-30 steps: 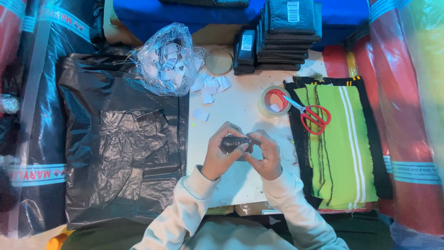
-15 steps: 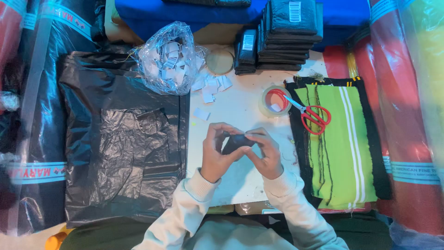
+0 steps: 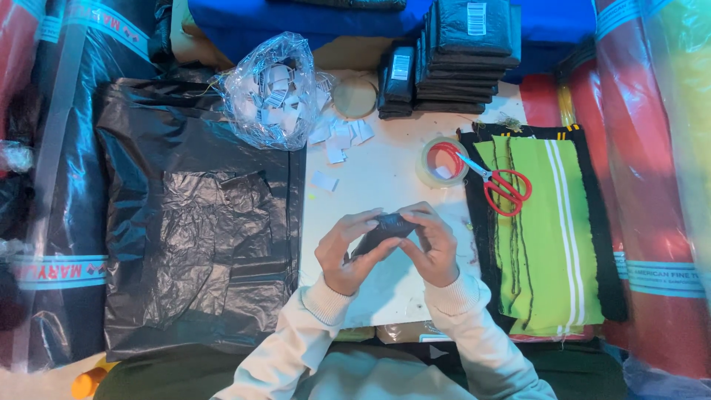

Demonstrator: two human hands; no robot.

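Holding a small black packet [image 3: 385,231], white labels [image 3: 341,137] beyond.

Red scissors [image 3: 506,187], green cloth [image 3: 548,230] (white-striped)

A pale tabletop [image 3: 385,185] is lying in the middle under bluish light. A black plastic sheet [image 3: 200,237] is covering the left side. Wrapped red fabric rolls [image 3: 644,148] are lying on the right, blue cloth [image 3: 296,18] at the far edge.
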